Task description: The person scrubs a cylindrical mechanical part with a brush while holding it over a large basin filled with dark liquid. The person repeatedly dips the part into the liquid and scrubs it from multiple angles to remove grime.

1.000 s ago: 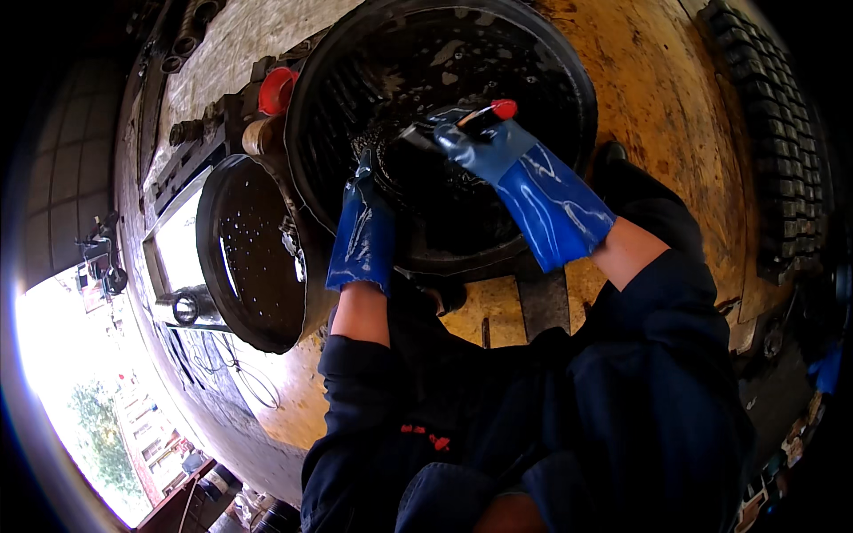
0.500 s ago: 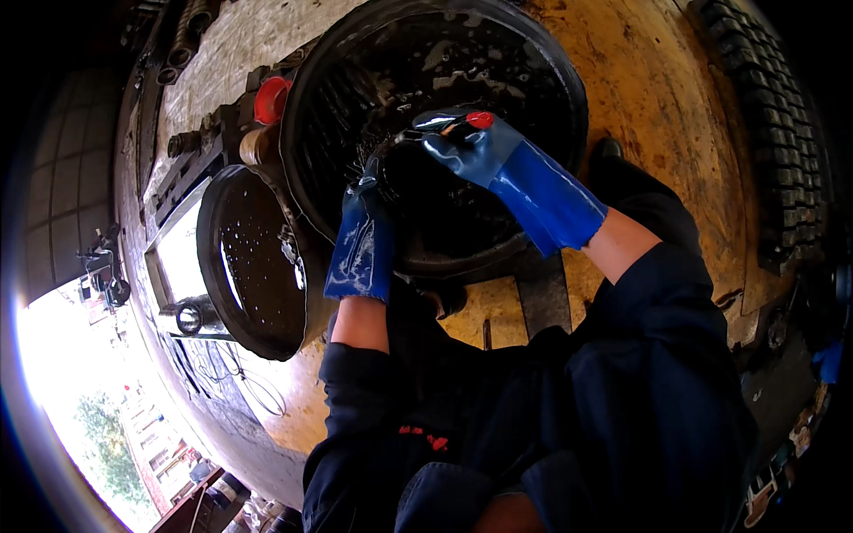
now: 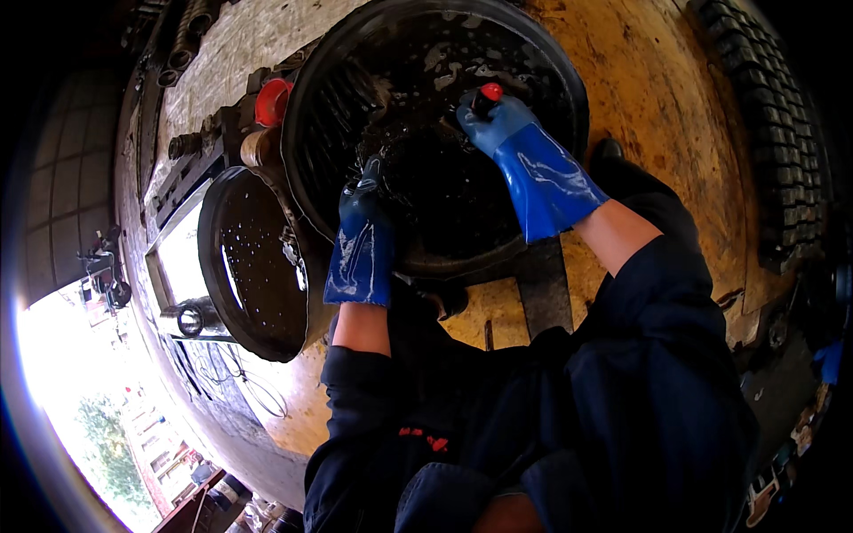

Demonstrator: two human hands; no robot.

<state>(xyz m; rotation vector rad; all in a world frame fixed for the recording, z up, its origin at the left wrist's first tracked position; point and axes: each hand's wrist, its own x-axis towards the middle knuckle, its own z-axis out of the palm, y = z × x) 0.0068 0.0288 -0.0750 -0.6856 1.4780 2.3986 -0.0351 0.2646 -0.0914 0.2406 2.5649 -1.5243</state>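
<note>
Both my hands wear blue rubber gloves, wet and shiny, over a large round black tub (image 3: pixel 577 98) with dark liquid and foam in it. In the tub's right half, my right hand (image 3: pixel 494 124) is closed around a dark-handled tool with a red end (image 3: pixel 490 91); its working end is hidden. My left hand (image 3: pixel 362 200) is low on the tub's left side, its fingers drawn together at the liquid. Whatever they hold is lost in the dark. Next to the left hand, several long dark ribbed parts (image 3: pixel 333 111) lie along the tub's left wall.
A second round pan (image 3: pixel 258 266) of dark liquid stands left of the tub. Beside it are a red cup-like thing (image 3: pixel 273 102), a metal cylinder (image 3: pixel 188 320) and loose wires (image 3: pixel 244 382). A tyre-like tread (image 3: pixel 777 133) stands far right on the stained yellow floor (image 3: pixel 657 71).
My right hand has moved right and slightly up with the red-ended tool, away from my left hand. The left hand has stayed nearly in place, and the liquid beside it is rippled.
</note>
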